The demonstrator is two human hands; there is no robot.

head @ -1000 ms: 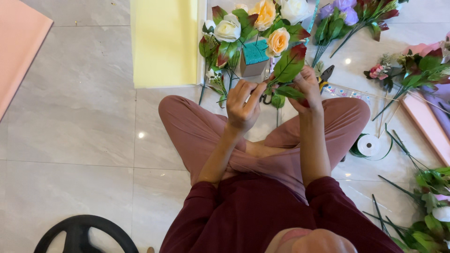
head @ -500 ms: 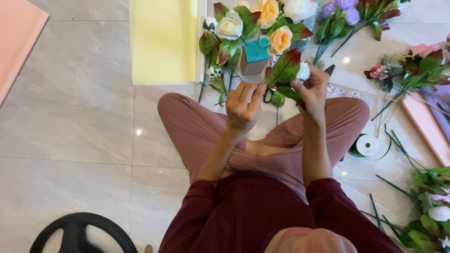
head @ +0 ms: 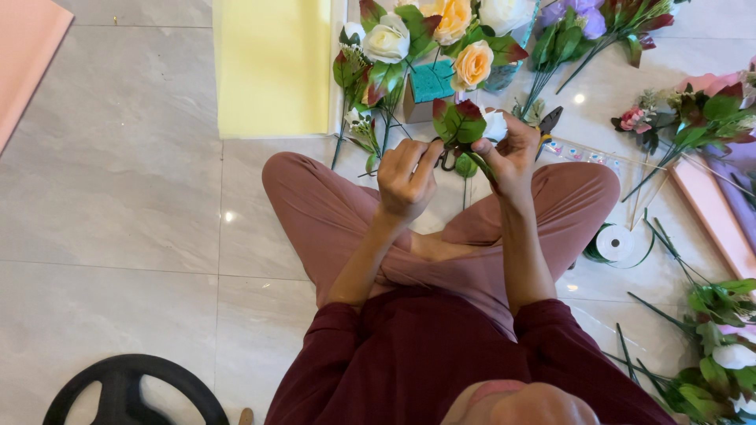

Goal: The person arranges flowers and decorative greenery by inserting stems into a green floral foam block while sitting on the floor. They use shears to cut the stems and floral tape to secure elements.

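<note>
So I've got this fake flower stem [head: 465, 130] up in front of me, over my crossed legs, green and reddish leaves with a small white bud [head: 495, 124] tucked right beside them. My right hand [head: 510, 153] is pinched around the stem just under the leaves, thumb and fingers closed on it. My left hand [head: 405, 179] is curled up tight next to it, fingers folded in on the dark loop handles of what look like scissors [head: 446, 157], which sit between my two hands and touch the stem area. Can't see the blades well enough to say more.

Just past my hands on the tile floor [head: 118, 197] there's a teal foam block [head: 432, 80] with more stems around it: a white rose [head: 385, 43], a peach rose [head: 472, 63], a yellow-orange one [head: 450, 16] at the top edge. A pale yellow sheet [head: 272, 67] lies to the left of those, and a pink sheet [head: 24, 47] sits off in the far left corner.

To my right: purple flowers [head: 579, 14] up top, a bunch with pink blooms [head: 634, 118], a spool of white ribbon [head: 615, 242] near my knee, and loose green stems with leaves [head: 713, 303] further down. Black round thing [head: 126, 393] at the bottom left, partly cut off.
</note>
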